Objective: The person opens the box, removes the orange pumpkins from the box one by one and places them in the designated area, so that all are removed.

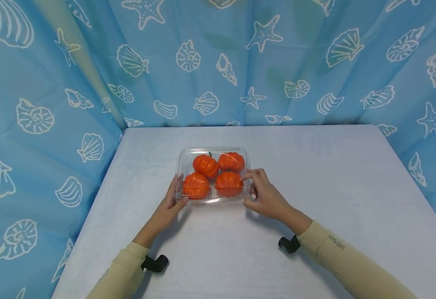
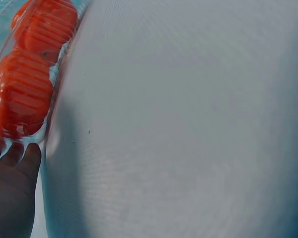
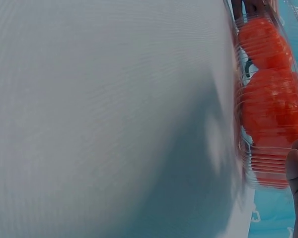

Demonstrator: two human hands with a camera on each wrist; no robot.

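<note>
A clear plastic clamshell box [image 1: 212, 201] with its lid down sits in the middle of the head view. Inside it are several small orange-red pumpkins [image 1: 229, 184], one with a green stem showing. At the box's left end, my left hand [image 1: 169, 209] grips the side, thumb at the front corner and fingers at the far side. My right hand [image 1: 264, 195] holds the right end with its fingers bent, a fingertip on the lid's edge. The right wrist view shows the right thumb [image 3: 295, 163] against the ribbed corner. Whether the box touches the table cannot be told.
A white cloth covers the table [image 1: 334, 178] around the box. Behind it and along both sides hangs a blue curtain [image 1: 225, 95] with white shells and starfish. Black wrist cameras [image 1: 289, 245] stick out from both beige sleeves [image 1: 337, 253].
</note>
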